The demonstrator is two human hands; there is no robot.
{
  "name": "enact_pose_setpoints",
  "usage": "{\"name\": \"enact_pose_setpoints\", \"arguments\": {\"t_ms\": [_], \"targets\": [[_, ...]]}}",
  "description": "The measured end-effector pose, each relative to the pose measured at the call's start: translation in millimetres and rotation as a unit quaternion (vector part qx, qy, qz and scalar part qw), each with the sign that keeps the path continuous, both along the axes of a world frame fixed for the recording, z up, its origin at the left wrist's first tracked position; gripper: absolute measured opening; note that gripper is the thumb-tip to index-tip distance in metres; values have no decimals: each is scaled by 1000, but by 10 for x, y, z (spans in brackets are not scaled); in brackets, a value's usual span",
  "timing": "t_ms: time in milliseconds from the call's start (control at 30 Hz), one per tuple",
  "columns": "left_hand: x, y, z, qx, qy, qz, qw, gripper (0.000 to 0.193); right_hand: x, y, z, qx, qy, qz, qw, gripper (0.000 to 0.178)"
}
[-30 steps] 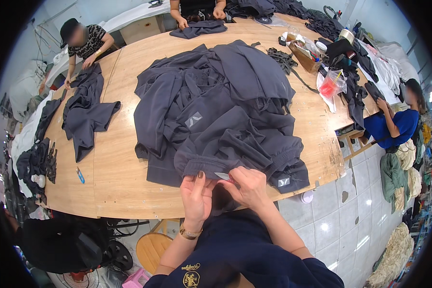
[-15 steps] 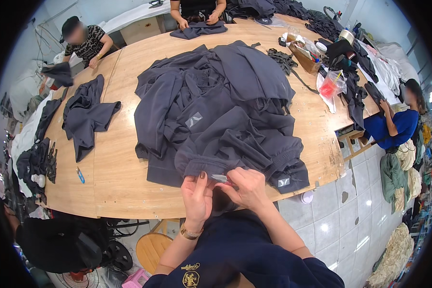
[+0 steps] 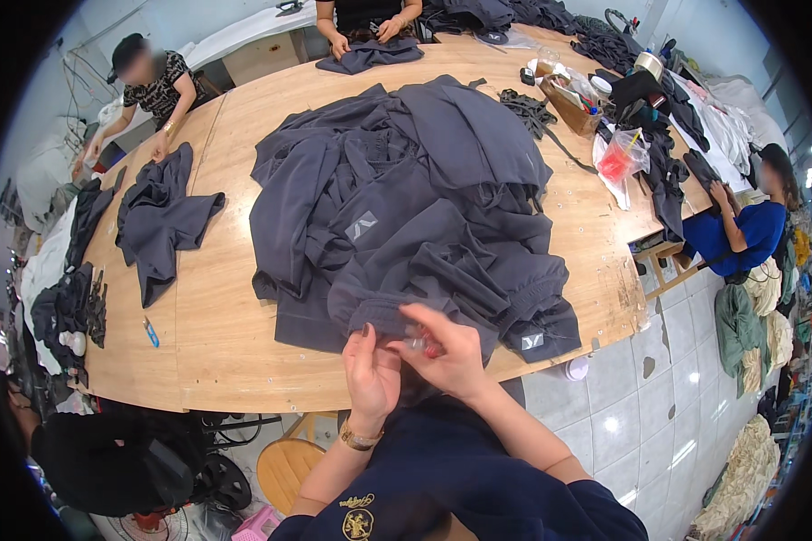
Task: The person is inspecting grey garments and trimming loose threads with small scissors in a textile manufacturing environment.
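Observation:
At the table's near edge, my left hand [image 3: 372, 374] pinches the gathered elastic waistband of a dark grey garment [image 3: 365, 307]. The garment spreads over the front of a large pile of the same grey cloth [image 3: 478, 135]. Close beside it, my right hand [image 3: 456, 361] curls around a small tool with a red part [image 3: 431, 346]; blur and fingers hide most of its shape. My right index finger reaches out over the waistband. Pale square labels show on the pile, one label [image 3: 362, 224] near its middle and another [image 3: 531, 342] at its front right corner.
On the wooden table [image 3: 226, 352] lie a blue cutter [image 3: 152, 333] and a grey garment [image 3: 162, 225]. A bag with red drink [image 3: 617, 160] and a box of supplies [image 3: 573, 113] stand back right. Three co-workers sit around. A wooden stool [image 3: 289, 471] is below left.
My right hand has drawn slightly away from the waistband and its index finger has straightened. The co-worker at left no longer holds up a dark cloth and now touches the grey garment.

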State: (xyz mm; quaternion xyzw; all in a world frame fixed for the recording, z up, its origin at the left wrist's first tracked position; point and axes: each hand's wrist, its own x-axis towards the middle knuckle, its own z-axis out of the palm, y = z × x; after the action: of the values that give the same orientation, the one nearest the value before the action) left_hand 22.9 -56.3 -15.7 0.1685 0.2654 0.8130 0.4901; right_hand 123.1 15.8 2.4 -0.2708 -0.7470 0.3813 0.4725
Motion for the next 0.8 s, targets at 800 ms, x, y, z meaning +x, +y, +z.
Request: {"name": "enact_pose_setpoints", "arguments": {"t_ms": [800], "targets": [[-172,61,-60,-61,-76,-42,994,41,63,-74,-182,201,-13,136,970,17]]}}
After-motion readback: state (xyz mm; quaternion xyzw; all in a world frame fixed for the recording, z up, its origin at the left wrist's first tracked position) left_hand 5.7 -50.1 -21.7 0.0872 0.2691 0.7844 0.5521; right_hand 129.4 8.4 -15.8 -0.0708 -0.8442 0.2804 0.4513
